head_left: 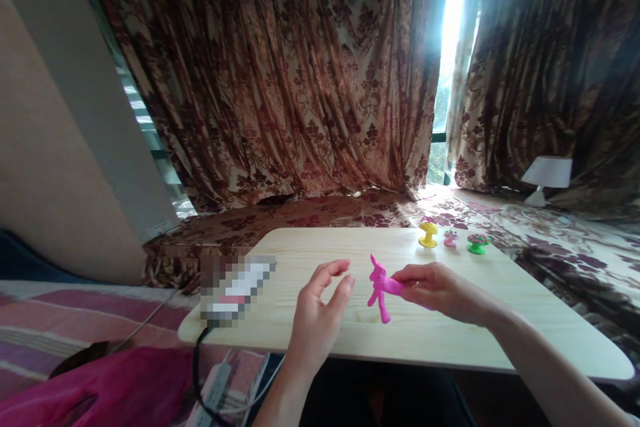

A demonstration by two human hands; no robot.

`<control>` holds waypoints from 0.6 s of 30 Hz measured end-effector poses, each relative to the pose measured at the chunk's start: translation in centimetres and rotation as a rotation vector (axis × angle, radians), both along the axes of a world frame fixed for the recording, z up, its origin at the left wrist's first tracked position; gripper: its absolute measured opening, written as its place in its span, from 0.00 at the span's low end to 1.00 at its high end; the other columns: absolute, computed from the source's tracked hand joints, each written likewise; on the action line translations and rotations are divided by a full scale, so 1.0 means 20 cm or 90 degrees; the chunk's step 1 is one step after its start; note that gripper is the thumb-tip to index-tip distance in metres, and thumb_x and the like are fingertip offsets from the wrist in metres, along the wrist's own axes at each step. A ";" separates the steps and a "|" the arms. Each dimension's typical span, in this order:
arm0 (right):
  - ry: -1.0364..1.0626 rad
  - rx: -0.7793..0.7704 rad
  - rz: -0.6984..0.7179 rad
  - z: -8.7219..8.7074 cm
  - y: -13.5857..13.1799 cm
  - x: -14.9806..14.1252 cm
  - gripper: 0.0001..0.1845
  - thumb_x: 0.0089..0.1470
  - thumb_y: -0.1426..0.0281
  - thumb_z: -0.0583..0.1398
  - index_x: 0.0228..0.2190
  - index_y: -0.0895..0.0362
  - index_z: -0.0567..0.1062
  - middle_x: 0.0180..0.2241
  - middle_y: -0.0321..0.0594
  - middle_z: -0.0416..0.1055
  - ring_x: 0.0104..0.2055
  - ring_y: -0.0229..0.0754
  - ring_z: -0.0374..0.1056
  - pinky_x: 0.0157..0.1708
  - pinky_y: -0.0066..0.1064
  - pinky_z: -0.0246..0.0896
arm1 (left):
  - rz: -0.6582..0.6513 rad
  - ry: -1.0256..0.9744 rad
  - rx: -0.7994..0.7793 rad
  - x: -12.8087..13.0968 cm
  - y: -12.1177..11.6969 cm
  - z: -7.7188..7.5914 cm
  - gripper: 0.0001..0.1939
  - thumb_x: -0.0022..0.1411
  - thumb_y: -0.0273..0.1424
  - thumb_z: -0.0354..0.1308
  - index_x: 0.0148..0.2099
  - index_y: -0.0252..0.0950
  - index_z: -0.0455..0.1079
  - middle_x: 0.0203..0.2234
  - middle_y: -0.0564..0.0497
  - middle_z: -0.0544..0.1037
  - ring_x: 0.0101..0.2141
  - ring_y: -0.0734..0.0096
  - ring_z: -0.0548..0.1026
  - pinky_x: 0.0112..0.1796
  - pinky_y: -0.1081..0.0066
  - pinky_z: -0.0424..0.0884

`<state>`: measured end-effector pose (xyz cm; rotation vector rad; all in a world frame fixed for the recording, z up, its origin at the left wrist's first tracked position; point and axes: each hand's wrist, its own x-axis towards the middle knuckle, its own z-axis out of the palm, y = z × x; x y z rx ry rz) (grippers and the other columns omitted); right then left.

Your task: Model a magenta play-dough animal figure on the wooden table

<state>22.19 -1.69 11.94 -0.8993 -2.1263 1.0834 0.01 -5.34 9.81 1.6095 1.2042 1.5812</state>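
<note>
A bright pink four-legged animal figure [383, 282], which looks like modelling clay, is held above the table by its rear end. The thumb and fingers of my right hand [434, 290] pinch it there, covering its back part. Its head with pointed ears faces left, and its front legs hang down. To the left of the figure, my left hand [323, 303] is raised with thumb and fingers curved and apart, holding nothing and not touching the figure.
On the light wooden table [310, 247] stand a yellow mushroom-like piece [428, 235], a small pink one [451, 239] and a green one with a dotted top [479, 243]. A blurred-out object [239, 288] lies at the left. A power strip [213, 390] sits below; a white lamp [547, 173] stands far right.
</note>
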 end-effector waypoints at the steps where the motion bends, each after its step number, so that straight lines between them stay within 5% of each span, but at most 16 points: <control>1: 0.002 0.002 0.003 0.00 0.00 0.00 0.14 0.54 0.63 0.57 0.38 0.57 0.77 0.34 0.38 0.73 0.33 0.37 0.65 0.28 0.23 0.57 | -0.005 0.006 0.000 0.00 0.00 0.02 0.14 0.58 0.35 0.57 0.47 0.39 0.71 0.44 0.48 0.75 0.47 0.62 0.71 0.50 0.66 0.60; 11: 0.012 0.012 -0.009 0.01 -0.01 -0.02 0.17 0.54 0.60 0.56 0.40 0.57 0.76 0.33 0.38 0.73 0.31 0.36 0.64 0.27 0.23 0.58 | -0.023 0.014 -0.064 0.07 -0.06 -0.03 0.12 0.58 0.36 0.56 0.44 0.38 0.69 0.43 0.47 0.75 0.47 0.60 0.69 0.50 0.63 0.60; 18: 0.032 -0.043 0.001 0.00 0.00 0.00 0.20 0.54 0.57 0.56 0.40 0.59 0.76 0.27 0.36 0.67 0.25 0.33 0.56 0.21 0.23 0.50 | 0.020 -0.005 -0.008 0.06 -0.07 -0.06 0.08 0.59 0.35 0.55 0.39 0.39 0.71 0.44 0.48 0.74 0.49 0.61 0.68 0.51 0.66 0.58</control>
